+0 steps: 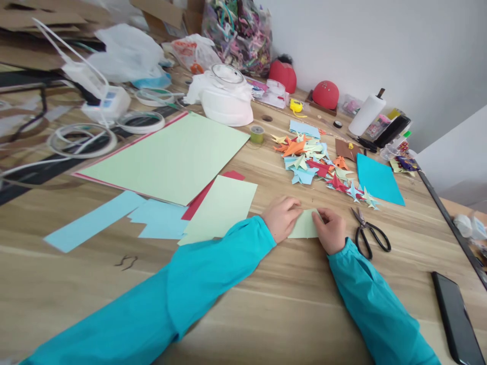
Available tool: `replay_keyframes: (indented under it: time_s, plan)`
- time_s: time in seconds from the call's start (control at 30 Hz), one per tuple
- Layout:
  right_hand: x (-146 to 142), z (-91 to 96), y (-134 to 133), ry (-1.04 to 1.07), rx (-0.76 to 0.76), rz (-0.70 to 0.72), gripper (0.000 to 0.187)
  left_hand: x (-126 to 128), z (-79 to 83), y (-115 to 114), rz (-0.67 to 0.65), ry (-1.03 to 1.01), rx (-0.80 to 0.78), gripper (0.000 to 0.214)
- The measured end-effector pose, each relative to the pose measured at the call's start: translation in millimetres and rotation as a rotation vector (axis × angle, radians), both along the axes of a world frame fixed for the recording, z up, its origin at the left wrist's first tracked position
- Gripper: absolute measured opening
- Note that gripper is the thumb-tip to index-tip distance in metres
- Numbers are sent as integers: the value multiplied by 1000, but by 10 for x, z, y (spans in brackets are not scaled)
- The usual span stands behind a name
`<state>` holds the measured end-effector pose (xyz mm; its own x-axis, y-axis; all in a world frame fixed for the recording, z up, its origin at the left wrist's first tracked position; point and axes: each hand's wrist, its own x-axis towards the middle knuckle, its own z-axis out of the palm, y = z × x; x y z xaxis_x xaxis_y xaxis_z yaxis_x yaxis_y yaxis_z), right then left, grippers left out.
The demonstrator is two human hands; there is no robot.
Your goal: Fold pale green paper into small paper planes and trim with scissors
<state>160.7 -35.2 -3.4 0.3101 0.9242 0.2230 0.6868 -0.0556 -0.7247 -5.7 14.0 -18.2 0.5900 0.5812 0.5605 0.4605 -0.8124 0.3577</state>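
Observation:
A small pale green piece of paper (305, 225) lies on the wooden table between my hands. My left hand (282, 218) has its fingers curled together on the paper's left edge. At the opposite edge, my right hand (331, 228) pinches the paper between thumb and fingers. Black-handled scissors (367, 230), blades spread, rest just right of my right hand. Beyond my hands lies a heap of folded paper cranes (304, 154) in orange, red, blue and pale green. A larger pale green sheet (224, 205) lies left of my left hand, partly behind my sleeve.
A big pale green sheet stack (171, 157) and light blue paper pieces (95, 220) cover the left. A thread spool (257, 134) stands near the middle. Turquoise paper (379, 177) lies at the right, a phone (458, 317) near the right edge. Coiled cables (81, 141) clutter the far left.

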Motion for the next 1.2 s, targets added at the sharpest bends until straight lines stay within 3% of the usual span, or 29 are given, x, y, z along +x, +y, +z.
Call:
replay_keyframes:
  time_s: [0.4, 0.53, 0.7, 0.97, 1.2]
  plan:
    - [-51, -6, 0, -171, -78, -68, 23, 80, 51, 64, -4, 334, 82, 20]
    - [-69, -2, -32, -255, -39, -34, 22, 86, 65, 38, 10, 386, 109, 22]
    - [-48, -28, -26, -217, -35, -5, 20, 87, 87, 6, 18, 449, 138, 23]
    - [30, -36, -46, -140, -1, 90, 23, 54, 63, 31, -15, 447, 197, 26]
    - [45, -65, -50, -158, -18, 112, 25, 56, -38, 108, -70, 298, 142, 26]
